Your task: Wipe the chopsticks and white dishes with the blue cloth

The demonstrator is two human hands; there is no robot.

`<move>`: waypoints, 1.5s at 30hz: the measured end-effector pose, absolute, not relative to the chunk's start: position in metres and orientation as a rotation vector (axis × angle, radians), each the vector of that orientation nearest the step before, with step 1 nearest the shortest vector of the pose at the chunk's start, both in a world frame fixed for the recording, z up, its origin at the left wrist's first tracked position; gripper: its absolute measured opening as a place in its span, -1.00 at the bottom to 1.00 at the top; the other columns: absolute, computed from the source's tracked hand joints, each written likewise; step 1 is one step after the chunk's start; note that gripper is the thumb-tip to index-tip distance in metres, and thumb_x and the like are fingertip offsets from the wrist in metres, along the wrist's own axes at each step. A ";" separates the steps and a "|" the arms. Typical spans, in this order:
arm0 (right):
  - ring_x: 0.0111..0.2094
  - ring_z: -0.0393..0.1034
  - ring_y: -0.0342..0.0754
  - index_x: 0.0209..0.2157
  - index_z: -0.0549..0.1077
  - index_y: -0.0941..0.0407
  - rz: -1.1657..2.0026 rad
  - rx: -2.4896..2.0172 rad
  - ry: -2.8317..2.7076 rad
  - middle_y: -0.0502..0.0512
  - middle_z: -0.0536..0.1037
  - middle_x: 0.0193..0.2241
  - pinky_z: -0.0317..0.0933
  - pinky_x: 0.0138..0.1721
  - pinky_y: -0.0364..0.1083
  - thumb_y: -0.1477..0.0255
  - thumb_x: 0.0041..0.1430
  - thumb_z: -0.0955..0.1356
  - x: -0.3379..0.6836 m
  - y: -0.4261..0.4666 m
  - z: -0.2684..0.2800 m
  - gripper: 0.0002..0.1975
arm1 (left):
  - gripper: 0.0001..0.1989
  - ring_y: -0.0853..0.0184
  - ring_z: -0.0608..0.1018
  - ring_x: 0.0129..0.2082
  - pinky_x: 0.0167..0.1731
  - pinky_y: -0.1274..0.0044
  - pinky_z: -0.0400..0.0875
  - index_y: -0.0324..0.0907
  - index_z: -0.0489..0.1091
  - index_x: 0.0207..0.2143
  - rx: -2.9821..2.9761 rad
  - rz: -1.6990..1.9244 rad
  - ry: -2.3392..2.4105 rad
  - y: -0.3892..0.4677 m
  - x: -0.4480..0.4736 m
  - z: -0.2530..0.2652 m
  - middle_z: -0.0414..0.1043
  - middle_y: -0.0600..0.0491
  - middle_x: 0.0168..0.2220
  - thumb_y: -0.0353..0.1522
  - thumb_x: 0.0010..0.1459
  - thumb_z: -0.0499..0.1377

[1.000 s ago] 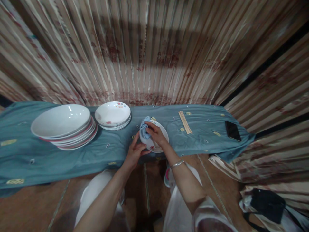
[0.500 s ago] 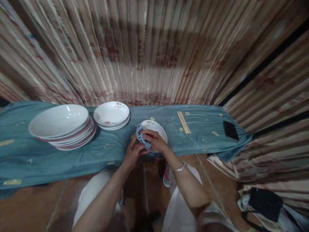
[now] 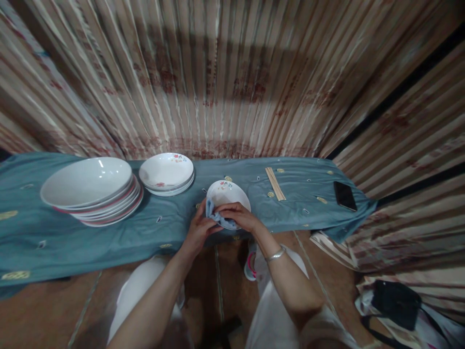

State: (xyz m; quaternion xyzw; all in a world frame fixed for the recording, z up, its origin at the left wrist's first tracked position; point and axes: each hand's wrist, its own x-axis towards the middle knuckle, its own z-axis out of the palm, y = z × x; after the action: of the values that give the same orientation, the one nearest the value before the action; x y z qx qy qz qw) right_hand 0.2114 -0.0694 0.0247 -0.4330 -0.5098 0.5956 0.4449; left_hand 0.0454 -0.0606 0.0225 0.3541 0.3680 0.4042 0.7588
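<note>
A white plate (image 3: 232,190) with small flower prints lies near the front edge of the cloth-covered table, tilted slightly. At its left rim is my left hand (image 3: 199,227), closed on the edge with the thumb on top. My right hand (image 3: 240,215), a silver bangle on its wrist, is closed on a blue cloth (image 3: 209,208) and presses it against the inside of the plate. Part of the cloth is hidden under my right fingers.
Left stands a stack of large white bowls (image 3: 87,182); beside it, a stack of flowered plates (image 3: 167,172). Wooden chopsticks (image 3: 275,184) and a black phone (image 3: 345,196) lie right on the teal tablecloth (image 3: 298,213). A pleated curtain (image 3: 189,97) hangs behind. A black bag (image 3: 395,305) is lower right.
My right hand has moved the cloth down and a little to the right, from the plate's left side toward its near edge. My left hand stays at the rim.
</note>
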 end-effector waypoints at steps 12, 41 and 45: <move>-0.35 0.35 -0.11 -0.41 0.58 0.16 1.526 -1.254 -1.409 -0.01 0.56 -0.41 0.19 -0.23 -0.14 0.30 -0.08 0.41 0.231 -0.082 0.030 -0.77 | -0.04 0.31 0.59 -0.45 -0.41 0.47 0.54 -0.11 -0.01 0.33 0.750 0.844 0.793 -0.059 0.044 0.023 0.54 0.12 -0.45 -0.38 -0.14 0.29; -0.37 0.41 -0.07 -0.43 0.58 0.16 0.649 -2.003 -1.951 0.10 0.60 -0.40 0.15 -0.34 -0.16 0.49 0.10 0.27 0.258 -0.084 0.026 -0.78 | -0.07 0.28 0.57 -0.34 -0.33 0.39 0.58 -0.02 0.06 0.32 0.816 0.874 0.821 -0.057 0.047 0.013 0.53 0.11 -0.37 -0.39 -0.13 0.32; -0.32 0.42 -0.06 -0.38 0.57 0.17 0.493 -2.056 -1.945 0.13 0.60 -0.33 0.16 -0.31 -0.16 0.52 0.12 0.26 0.257 -0.081 0.024 -0.78 | -0.05 0.27 0.56 -0.34 -0.33 0.38 0.58 -0.05 0.04 0.32 0.825 0.876 0.828 -0.056 0.047 0.012 0.51 0.11 -0.41 -0.37 -0.13 0.33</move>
State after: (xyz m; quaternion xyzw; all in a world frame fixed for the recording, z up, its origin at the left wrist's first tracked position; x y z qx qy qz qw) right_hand 0.2570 -0.0813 0.0242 -0.7092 -0.6709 0.1700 0.1342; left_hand 0.0474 -0.0563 0.0123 0.3769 0.3783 0.4002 0.7448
